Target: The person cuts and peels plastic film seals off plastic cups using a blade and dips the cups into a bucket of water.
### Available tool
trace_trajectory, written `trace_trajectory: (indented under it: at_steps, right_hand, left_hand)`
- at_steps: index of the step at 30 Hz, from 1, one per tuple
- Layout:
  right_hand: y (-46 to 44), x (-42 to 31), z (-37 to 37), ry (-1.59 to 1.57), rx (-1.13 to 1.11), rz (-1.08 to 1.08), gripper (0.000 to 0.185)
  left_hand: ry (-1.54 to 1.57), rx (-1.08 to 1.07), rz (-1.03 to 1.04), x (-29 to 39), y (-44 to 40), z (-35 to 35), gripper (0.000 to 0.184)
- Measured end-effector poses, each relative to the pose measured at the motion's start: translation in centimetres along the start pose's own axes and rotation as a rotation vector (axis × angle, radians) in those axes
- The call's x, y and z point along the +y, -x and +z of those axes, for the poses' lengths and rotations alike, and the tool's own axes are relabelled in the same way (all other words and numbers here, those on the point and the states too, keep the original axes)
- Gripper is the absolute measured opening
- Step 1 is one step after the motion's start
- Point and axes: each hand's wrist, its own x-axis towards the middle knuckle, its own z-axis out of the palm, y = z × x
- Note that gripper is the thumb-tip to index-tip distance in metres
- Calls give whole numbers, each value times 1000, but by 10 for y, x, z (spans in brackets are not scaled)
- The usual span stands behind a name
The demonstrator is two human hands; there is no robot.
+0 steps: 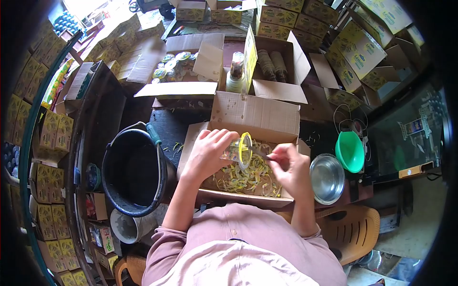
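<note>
My left hand point(210, 151) is wrapped round a clear plastic cup point(233, 151) with a yellow rim, tilted so its mouth faces right. In my right hand point(290, 164), a thin dark tool point(260, 153) is pinched between the fingers, its tip at the cup's mouth. Both hands are above an open cardboard box point(255, 112). Yellow and pale strips point(243, 178) lie scattered over the bottom of that box.
A black bucket point(109, 171) stands at the left. To the right are a metal bowl point(327, 178) and a green bowl point(349, 151). Behind are a box of sealed cups point(174, 66), a bottle point(235, 78) and a box with cup stacks point(272, 66).
</note>
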Motion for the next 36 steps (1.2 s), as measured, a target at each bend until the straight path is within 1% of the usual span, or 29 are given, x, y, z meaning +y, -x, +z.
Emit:
trace_trajectory:
  at_steps: [2,5,8,12,14,16,19,21,24,26,27,30,31,34,36]
  right_hand:
    - [-3,5,16,82,-76,-79,20]
    - [-9,14,37,67,-94,-135,18]
    - [-8,20,39,41,-99,-66,17]
    - [-1,24,26,110,31,49,16]
    - [4,26,18,82,56,84,18]
    - [8,26,14,58,118,76,20]
    - [12,27,13,42,228,-6,24]
    - [14,25,13,8,282,-47,26]
    - [14,16,14,32,332,-202,23]
    - [14,12,17,-7,353,-247,19]
    - [15,11,17,-14,355,-268,19]
    - [15,10,19,-47,373,-319,17]
    - [15,9,20,-57,376,-326,17]
    - [15,9,22,-83,384,-334,17]
    - [15,9,22,-96,388,-332,18]
  left_hand:
    - [-33,-25,-13,4,0,3,56]
    - [-50,-35,-9,8,2,8,55]
    - [-53,-24,-36,3,7,9,55]
    - [-48,5,-107,-5,16,5,55]
    - [-28,26,-133,-8,19,4,54]
    - [91,91,-164,-11,23,6,56]
    - [296,199,-195,-14,28,15,58]
    - [402,203,-167,-8,31,15,63]
    - [507,201,-131,-3,37,19,69]
    - [590,220,-87,-1,40,22,71]
    - [690,221,-64,-3,41,26,73]
    - [861,209,-129,2,46,31,74]
    - [969,186,-173,0,49,36,76]
    - [976,224,-90,0,50,37,78]
    - [984,220,-94,1,49,37,79]
